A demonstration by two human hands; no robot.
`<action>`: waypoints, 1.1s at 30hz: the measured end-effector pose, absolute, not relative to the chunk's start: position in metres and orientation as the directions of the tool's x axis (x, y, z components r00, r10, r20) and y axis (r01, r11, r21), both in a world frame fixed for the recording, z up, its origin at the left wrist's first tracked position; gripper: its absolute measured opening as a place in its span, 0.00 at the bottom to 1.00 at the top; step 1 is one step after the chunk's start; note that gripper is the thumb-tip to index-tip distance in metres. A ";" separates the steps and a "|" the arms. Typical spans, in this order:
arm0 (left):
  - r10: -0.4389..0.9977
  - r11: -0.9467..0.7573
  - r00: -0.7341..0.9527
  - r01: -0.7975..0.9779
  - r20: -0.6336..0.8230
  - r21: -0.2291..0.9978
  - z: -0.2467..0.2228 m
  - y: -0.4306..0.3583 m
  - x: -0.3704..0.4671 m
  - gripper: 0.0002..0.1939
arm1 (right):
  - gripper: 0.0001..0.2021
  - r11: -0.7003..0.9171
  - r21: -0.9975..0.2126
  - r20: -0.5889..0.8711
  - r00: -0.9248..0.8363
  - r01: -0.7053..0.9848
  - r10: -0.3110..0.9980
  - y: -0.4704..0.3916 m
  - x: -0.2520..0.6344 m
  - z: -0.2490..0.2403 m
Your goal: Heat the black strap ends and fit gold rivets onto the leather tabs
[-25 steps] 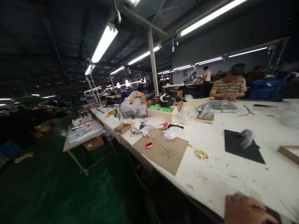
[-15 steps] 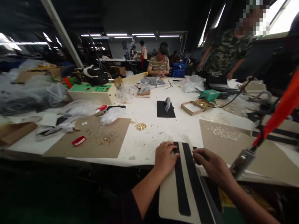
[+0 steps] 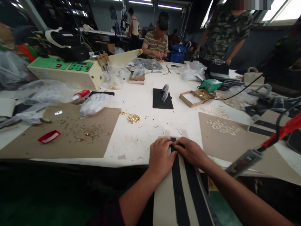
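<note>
A long beige panel with black strips [image 3: 161, 202] hangs over the table's front edge toward me, its far end resting on the table. My left hand [image 3: 162, 155] is on its left side near the far end, thumb and fingers closed about the top of the left black strip [image 3: 180, 196]. Right beside it, my right hand [image 3: 190, 152] has its thumb and forefinger pinched at the same strip end, fingertips almost touching the left hand's. Whatever sits between those fingertips is too small to make out. The right black strip [image 3: 196, 191] runs under my right wrist.
Small gold metal pieces [image 3: 133, 118] lie ahead on the white table. Brown boards hold a red tray [image 3: 49, 137] and pale rings [image 3: 222, 127]. An electric screwdriver [image 3: 244, 161] hangs at right. Beyond are a black piece [image 3: 162, 99], a cardboard box [image 3: 191, 98] and two people.
My right hand has moved left from the panel's right edge to the end of the left strip, beside my left hand. The camera view has dipped and come closer to the table.
</note>
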State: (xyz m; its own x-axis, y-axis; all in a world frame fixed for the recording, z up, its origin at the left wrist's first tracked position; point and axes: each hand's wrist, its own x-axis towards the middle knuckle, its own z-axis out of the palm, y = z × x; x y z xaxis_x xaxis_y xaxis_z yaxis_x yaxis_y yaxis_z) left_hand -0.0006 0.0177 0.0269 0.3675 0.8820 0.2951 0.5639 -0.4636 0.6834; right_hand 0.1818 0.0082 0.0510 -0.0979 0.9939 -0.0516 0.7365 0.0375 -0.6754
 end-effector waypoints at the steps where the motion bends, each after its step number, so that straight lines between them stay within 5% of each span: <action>1: 0.882 -0.463 0.369 0.563 0.293 0.685 0.027 0.018 -0.001 0.16 | 0.10 0.036 -0.667 -0.055 -0.097 0.744 0.994 0.009 0.181 0.050; 14: 0.878 -0.470 0.381 0.575 0.289 0.670 0.028 0.019 0.000 0.17 | 0.08 -0.035 -0.738 -0.039 0.008 0.674 0.999 0.009 0.179 0.061; 18: 0.874 -0.481 0.381 0.582 0.302 0.656 0.027 0.019 0.001 0.16 | 0.13 -0.030 -0.790 0.199 0.302 0.613 0.933 -0.052 0.192 0.069; 21: 0.871 -0.487 0.387 0.592 0.303 0.642 0.027 0.020 0.001 0.14 | 0.16 -0.139 -0.759 0.372 0.599 0.636 0.710 -0.111 0.217 0.069; 24: 0.866 -0.496 0.394 0.599 0.307 0.629 0.028 0.021 0.002 0.13 | 0.27 -0.399 -0.769 0.324 0.842 0.499 0.431 -0.147 0.247 0.064; 26: 0.861 -0.504 0.402 0.598 0.310 0.623 0.028 0.022 0.002 0.13 | 0.36 -0.443 -0.782 0.298 0.886 0.440 0.355 -0.151 0.264 0.060; 29: 0.859 -0.508 0.403 0.599 0.316 0.618 0.028 0.024 0.003 0.13 | 0.45 -0.402 -0.788 0.299 0.861 0.466 0.411 -0.136 0.280 0.052; 33: 0.860 -0.508 0.398 0.600 0.320 0.618 0.028 0.023 0.002 0.13 | 0.32 -0.500 -0.766 0.028 0.798 0.404 0.602 -0.116 0.284 0.041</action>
